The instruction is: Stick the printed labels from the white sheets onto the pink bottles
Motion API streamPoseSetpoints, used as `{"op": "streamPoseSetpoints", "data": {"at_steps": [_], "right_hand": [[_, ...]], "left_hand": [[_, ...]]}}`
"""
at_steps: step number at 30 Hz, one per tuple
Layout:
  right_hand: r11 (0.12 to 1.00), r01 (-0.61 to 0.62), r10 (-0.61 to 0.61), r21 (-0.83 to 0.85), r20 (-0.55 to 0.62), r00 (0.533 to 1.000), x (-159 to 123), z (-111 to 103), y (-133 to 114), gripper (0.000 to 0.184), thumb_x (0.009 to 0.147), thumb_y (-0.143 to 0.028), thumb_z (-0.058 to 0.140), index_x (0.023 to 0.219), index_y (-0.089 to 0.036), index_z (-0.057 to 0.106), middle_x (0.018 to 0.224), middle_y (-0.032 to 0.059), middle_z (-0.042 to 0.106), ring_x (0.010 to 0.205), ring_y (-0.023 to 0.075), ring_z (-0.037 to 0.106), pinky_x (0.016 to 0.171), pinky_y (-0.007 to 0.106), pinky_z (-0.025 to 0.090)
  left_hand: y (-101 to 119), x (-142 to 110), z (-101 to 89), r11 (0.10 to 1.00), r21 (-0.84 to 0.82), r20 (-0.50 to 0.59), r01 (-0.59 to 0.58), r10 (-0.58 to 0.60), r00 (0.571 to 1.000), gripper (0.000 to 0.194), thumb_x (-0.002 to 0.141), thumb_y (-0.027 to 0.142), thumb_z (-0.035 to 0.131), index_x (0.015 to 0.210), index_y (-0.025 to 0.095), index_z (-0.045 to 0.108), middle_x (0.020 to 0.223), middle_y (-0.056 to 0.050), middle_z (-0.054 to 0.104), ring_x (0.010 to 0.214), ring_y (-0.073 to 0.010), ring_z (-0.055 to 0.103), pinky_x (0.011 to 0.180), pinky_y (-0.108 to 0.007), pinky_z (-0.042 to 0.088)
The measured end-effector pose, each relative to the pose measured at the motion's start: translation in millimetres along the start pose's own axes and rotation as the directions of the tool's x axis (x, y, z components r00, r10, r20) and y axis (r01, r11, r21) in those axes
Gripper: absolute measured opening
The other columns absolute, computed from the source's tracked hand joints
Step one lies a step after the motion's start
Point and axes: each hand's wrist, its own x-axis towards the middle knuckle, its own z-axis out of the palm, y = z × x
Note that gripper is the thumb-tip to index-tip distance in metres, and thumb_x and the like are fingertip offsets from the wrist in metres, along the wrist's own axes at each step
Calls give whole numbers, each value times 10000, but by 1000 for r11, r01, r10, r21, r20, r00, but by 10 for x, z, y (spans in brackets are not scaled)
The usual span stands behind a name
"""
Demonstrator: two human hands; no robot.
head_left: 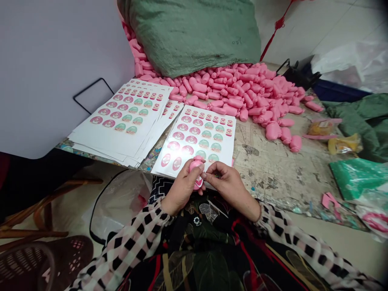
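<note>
A small pink plastic bottle (197, 165) is gripped in my left hand (183, 184), close to the table's front edge. An oval pink-and-white sticker shows on the bottle's lower part. My right hand (228, 182) is closed in a pinch, thumb and forefinger touching the sticker at the bottle's side. Whether the sticker is fully flat on the bottle I cannot tell. Just beyond my hands lies a sheet of stickers (200, 133) with pink ovals, green domes and small red labels. To its left is a stack of similar sticker sheets (121, 117).
A large heap of pink bottles (230, 91) covers the back of the worn table (257, 161), under a green sack (197, 36). On the right are a green plastic packet (357, 178), small bagged items (344, 144) and pink scraps (332, 202). A brown basket (66, 258) stands at lower left.
</note>
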Motion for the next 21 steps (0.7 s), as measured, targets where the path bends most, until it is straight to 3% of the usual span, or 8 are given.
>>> {"op": "streamPoseSetpoints", "data": {"at_steps": [5, 11, 18, 21], "right_hand": [[980, -6, -15, 196, 105, 994, 6, 3, -17, 243, 775, -434, 625, 732, -224, 511, 593, -45, 628, 576, 147, 629, 614, 293, 500], [978, -23, -8, 207, 147, 989, 3, 12, 33, 278, 778, -478, 608, 792, -219, 505, 658, -32, 652, 631, 148, 645, 676, 310, 506], [997, 69, -66, -46, 67, 996, -11, -5, 83, 246, 821, -462, 565, 819, -218, 528, 685, -16, 669, 662, 150, 626, 662, 285, 454], [945, 111, -105, -307, 35, 994, -50, -33, 24, 252, 830, -484, 544, 856, -232, 547, 727, -14, 670, 674, 156, 609, 642, 273, 418]], "left_hand": [[3, -7, -31, 999, 53, -31, 4, -3, 1000, 238, 809, 403, 533, 966, 226, 521, 706, 38, 515, 439, -82, 514, 346, -184, 376], [44, -9, -35, 998, -23, -2, 51, -51, 999, 247, 790, 355, 563, 1001, 230, 542, 709, 35, 532, 480, -91, 520, 391, -194, 399], [74, -25, -20, 990, -122, -6, 74, -75, 997, 238, 781, 335, 581, 995, 231, 570, 741, 32, 494, 631, -101, 516, 487, -190, 425], [71, -25, -12, 988, -145, -11, 56, -59, 998, 236, 782, 326, 574, 1000, 238, 559, 792, 28, 517, 642, -97, 502, 506, -189, 409]]}}
